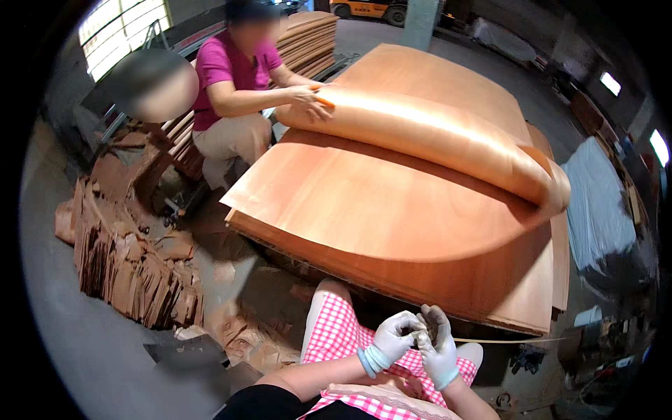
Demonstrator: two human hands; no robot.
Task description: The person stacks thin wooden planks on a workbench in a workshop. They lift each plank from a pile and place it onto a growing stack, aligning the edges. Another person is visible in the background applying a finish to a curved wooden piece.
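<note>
My left hand [394, 337] and my right hand [439, 348] meet above my lap, both in whitish work gloves with light blue cuffs. The left fingers are curled in a pinch against the right hand's fingertips. Whatever small thing is between them is too hidden to name. A thin pale yellow strip [518, 341] runs sideways from beside the right hand; whether it is held cannot be told. Just ahead lies a stack of large reddish-brown veneer sheets [490, 297]. Its top sheet [364, 192] is partly rolled into a long curl [434, 129] lying across the stack.
A co-worker in a magenta shirt [210, 63] crouches at the far left, hands on the roll's end. Broken veneer pieces [133, 273] are heaped at left. Behind stand a sheet pile [308, 42], a green pillar [420, 24] and a forklift [371, 10]. Pale sheeting [598, 199] lies at right.
</note>
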